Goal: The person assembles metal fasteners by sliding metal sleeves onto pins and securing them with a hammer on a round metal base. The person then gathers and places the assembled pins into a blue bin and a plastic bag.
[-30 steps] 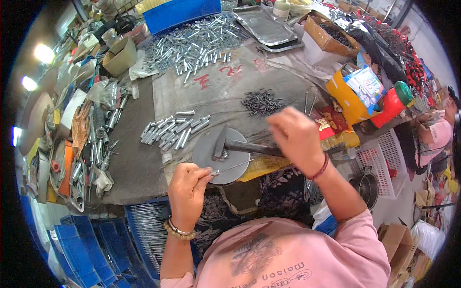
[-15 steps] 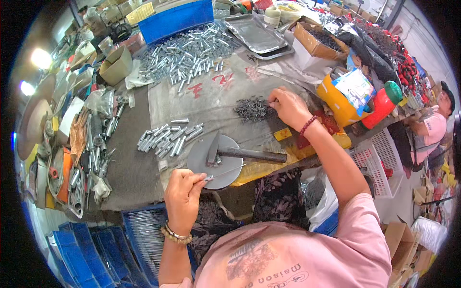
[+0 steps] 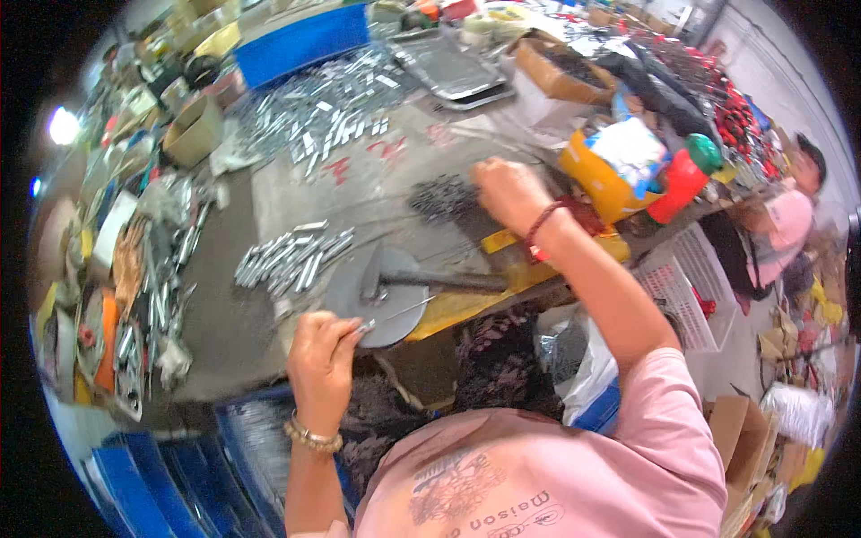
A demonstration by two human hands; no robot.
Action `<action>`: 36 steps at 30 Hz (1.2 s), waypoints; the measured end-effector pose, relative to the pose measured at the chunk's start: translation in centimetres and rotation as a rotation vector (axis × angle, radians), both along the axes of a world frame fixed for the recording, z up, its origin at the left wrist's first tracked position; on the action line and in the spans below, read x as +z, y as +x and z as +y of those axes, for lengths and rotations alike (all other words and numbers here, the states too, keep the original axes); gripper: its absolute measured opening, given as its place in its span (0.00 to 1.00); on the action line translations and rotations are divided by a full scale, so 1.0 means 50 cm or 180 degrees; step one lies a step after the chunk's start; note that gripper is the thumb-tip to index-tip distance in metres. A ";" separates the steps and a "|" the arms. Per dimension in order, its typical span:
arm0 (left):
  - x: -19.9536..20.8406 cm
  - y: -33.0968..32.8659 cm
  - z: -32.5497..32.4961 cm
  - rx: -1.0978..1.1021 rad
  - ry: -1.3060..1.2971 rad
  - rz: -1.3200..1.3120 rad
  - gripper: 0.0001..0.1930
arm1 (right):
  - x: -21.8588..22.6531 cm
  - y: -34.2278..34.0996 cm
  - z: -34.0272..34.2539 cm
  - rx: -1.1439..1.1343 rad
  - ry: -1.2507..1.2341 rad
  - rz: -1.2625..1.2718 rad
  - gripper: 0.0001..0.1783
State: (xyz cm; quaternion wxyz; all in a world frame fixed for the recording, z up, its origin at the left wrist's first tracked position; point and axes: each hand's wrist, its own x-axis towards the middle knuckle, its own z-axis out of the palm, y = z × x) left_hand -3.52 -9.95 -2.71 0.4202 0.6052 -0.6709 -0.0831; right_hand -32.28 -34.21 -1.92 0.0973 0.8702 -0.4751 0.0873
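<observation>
My left hand (image 3: 320, 359) is closed in a pinch on a thin metal rod (image 3: 402, 311), which points up and right over the near edge of a round grey disc (image 3: 408, 325). A hammer (image 3: 439, 281) lies across that disc, its head on the disc and its dark handle pointing right. My right hand (image 3: 516, 199) is at the right edge of a heap of small dark pins (image 3: 439, 197), fingers drawn together. Blur hides whether a pin is between them. Left of the disc is a group of short silver metal tubes (image 3: 294, 257).
Farther back are loose silver tubes (image 3: 332, 125), a blue bin (image 3: 302, 45) and metal trays (image 3: 448, 67). A yellow container (image 3: 596, 184) and a red bottle with a green lid (image 3: 679, 184) stand right. Tools (image 3: 161, 287) crowd the left edge. Another person (image 3: 776, 224) sits far right.
The whole view has shifted, so the bench appears farther left, and it is blurrier. Relative to the disc and the pin heap, both hands stay about where they were.
</observation>
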 end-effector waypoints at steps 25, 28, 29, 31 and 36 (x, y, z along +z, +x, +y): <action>-0.010 0.012 -0.004 -0.0228 -0.0135 -0.0011 0.09 | 0.039 0.207 0.303 0.1711 0.1331 -0.2237 0.36; -0.011 0.008 -0.006 -0.0207 -0.0100 -0.0034 0.07 | 0.063 0.217 0.316 0.1949 0.0677 -0.1582 0.35; -0.005 0.004 -0.006 -0.0112 -0.0034 -0.0052 0.07 | 0.069 0.222 0.323 0.1934 0.0689 -0.1588 0.35; -0.002 0.002 -0.005 -0.0022 0.0040 -0.0077 0.06 | 0.077 0.230 0.335 0.2004 0.0245 -0.1147 0.32; -0.021 0.007 -0.007 -0.0088 -0.0094 0.0078 0.07 | 0.074 0.192 0.325 0.1717 0.0242 -0.1213 0.32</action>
